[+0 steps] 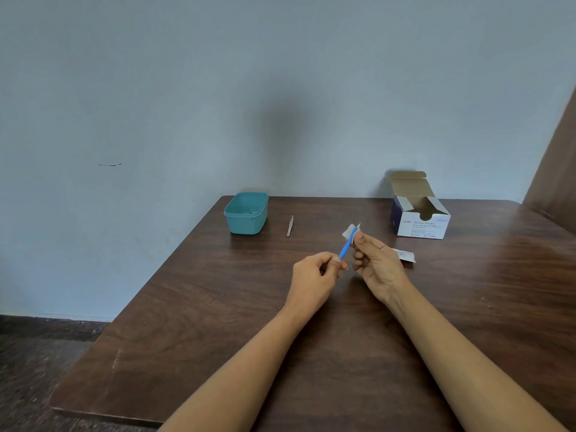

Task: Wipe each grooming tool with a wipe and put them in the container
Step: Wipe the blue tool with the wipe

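My left hand [314,272] pinches the lower end of a slim blue-handled grooming tool [345,247] above the middle of the table. My right hand [375,260] holds a small white wipe [349,231] wrapped around the tool's upper end, thumb pressing on it. A metal tweezer-like tool [290,226] lies on the table to the right of the teal container [246,213], which stands open near the far left corner; something small lies inside it.
An open white box of alcohol swabs [419,218] stands at the far right. A torn wipe wrapper [404,255] lies just behind my right hand. The brown wooden table [218,322] ends at a blue wall; its left edge drops to the floor.
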